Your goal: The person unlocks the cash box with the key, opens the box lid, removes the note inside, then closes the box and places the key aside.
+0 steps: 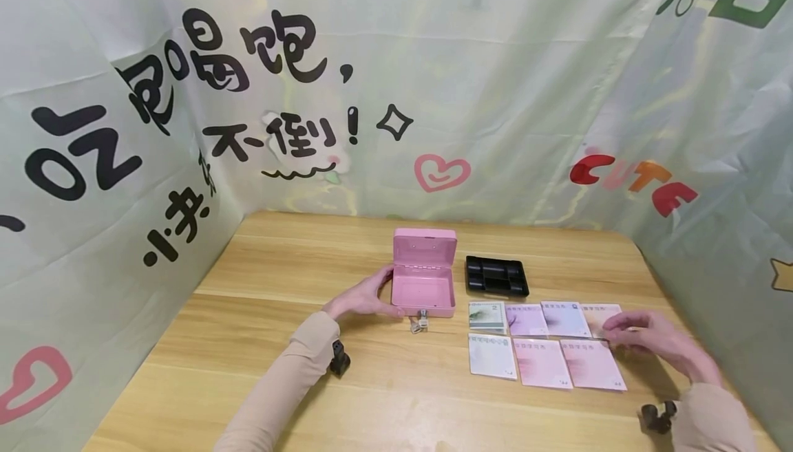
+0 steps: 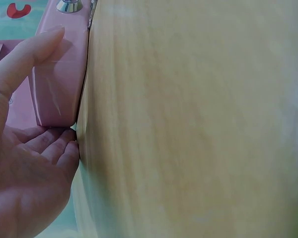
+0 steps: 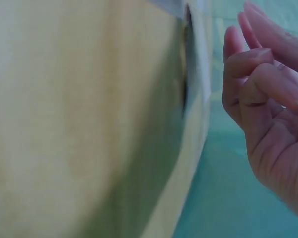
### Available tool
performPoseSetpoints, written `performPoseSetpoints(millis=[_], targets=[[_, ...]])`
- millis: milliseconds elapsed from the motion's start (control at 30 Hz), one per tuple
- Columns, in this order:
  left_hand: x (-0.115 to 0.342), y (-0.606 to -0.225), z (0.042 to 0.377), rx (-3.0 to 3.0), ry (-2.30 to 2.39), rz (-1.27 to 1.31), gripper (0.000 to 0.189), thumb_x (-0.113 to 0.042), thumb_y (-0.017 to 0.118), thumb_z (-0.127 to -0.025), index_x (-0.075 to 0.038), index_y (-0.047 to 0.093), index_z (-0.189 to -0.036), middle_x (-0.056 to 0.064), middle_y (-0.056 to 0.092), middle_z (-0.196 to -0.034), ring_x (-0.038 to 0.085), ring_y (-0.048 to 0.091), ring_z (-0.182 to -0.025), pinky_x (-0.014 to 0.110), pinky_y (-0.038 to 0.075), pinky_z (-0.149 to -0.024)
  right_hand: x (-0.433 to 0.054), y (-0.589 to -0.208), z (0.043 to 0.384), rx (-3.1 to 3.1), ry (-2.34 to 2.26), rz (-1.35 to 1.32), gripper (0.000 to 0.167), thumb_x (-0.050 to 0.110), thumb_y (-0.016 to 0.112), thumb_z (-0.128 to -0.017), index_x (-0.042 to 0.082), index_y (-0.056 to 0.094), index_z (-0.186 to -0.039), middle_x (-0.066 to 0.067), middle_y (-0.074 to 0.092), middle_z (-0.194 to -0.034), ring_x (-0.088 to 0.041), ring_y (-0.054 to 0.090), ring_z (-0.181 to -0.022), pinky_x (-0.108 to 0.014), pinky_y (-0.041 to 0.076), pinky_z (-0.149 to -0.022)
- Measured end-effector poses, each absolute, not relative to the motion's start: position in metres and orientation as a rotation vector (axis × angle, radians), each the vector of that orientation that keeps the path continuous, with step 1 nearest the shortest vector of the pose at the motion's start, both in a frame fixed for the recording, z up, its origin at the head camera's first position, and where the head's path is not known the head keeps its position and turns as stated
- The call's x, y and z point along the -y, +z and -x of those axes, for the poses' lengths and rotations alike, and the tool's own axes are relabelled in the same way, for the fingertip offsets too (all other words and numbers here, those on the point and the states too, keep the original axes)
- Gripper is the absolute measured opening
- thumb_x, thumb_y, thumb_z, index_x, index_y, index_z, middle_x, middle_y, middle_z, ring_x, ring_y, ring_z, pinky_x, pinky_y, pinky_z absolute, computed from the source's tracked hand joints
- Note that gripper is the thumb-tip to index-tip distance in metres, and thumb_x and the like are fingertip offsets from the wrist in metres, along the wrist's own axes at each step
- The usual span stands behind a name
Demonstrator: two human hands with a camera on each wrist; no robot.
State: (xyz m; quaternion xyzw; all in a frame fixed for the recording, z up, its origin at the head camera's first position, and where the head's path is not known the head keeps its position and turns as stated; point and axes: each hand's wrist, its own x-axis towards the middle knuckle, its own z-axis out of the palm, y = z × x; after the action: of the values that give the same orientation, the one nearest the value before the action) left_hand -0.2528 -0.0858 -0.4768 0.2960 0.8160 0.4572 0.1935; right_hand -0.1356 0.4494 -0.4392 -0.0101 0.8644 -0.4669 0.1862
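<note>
A pink metal cash box point(image 1: 424, 290) stands on the table with its lid raised and its bare inside showing. My left hand point(image 1: 367, 295) rests on its near left corner, thumb laid along the front wall and fingers against the side. Silver keys point(image 1: 416, 326) hang at the lock on the box front. My right hand point(image 1: 647, 335) hovers at the far right of two rows of paper notes, overlapping an orange-tinted note point(image 1: 599, 316). In the right wrist view its fingers point(image 3: 256, 94) are loosely bent, with nothing visible between them.
A black compartment tray point(image 1: 497, 276) lies right of the box. The notes include a green one point(image 1: 487, 317), a purple one point(image 1: 526, 320), a blue one point(image 1: 565, 319), a pale one point(image 1: 492, 356) and pink ones point(image 1: 542, 362). Printed curtains surround the wooden table point(image 1: 396, 397).
</note>
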Motion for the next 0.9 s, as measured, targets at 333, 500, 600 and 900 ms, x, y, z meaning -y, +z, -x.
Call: performPoseSetpoints(millis=[333,500,600,900], targets=[[0.087,-0.476,0.253,-2.295,1.283,-0.862,0.11,-0.016,0.085,-0.079,-0.003,0.013,-0.16,0.021,0.025,-0.165,0.038,0.026,-0.154,0.058,0.018,-0.128,-0.416,-0.413,0.154,-2.68,-1.165,0.173,0.03,0.014,0.069,-0.094,-0.009,0.068,-0.112,0.009,0.065,-0.081,-0.001,0.051,-0.061,-0.022,0.045,-0.051],[0.086,-0.477,0.253,-2.293,1.279,-0.853,0.11,-0.016,0.085,-0.079,-0.004,0.012,-0.16,0.021,0.025,-0.166,0.038,0.026,-0.154,0.059,0.018,-0.128,-0.395,-0.402,0.168,-2.66,-1.176,0.282,0.036,0.015,0.07,-0.094,-0.01,0.065,-0.118,-0.002,0.074,-0.1,0.002,0.064,-0.083,-0.023,0.057,-0.067],[0.086,-0.477,0.253,-2.296,1.275,-0.839,0.11,-0.017,0.085,-0.079,-0.004,0.012,-0.161,0.02,0.024,-0.166,0.037,0.025,-0.154,0.057,0.018,-0.129,-0.384,-0.394,0.178,-2.629,-1.223,0.344,0.036,0.013,0.07,-0.093,-0.012,0.064,-0.118,0.002,0.074,-0.1,0.002,0.066,-0.087,-0.023,0.061,-0.075],[0.086,-0.477,0.253,-2.294,1.28,-0.848,0.109,-0.017,0.085,-0.08,-0.003,0.012,-0.16,0.022,0.024,-0.166,0.038,0.025,-0.154,0.058,0.017,-0.129,-0.353,-0.382,0.208,-2.663,-1.265,0.392,0.033,0.011,0.069,-0.094,-0.01,0.063,-0.119,-0.016,0.074,-0.108,0.001,0.067,-0.089,-0.022,0.061,-0.082]])
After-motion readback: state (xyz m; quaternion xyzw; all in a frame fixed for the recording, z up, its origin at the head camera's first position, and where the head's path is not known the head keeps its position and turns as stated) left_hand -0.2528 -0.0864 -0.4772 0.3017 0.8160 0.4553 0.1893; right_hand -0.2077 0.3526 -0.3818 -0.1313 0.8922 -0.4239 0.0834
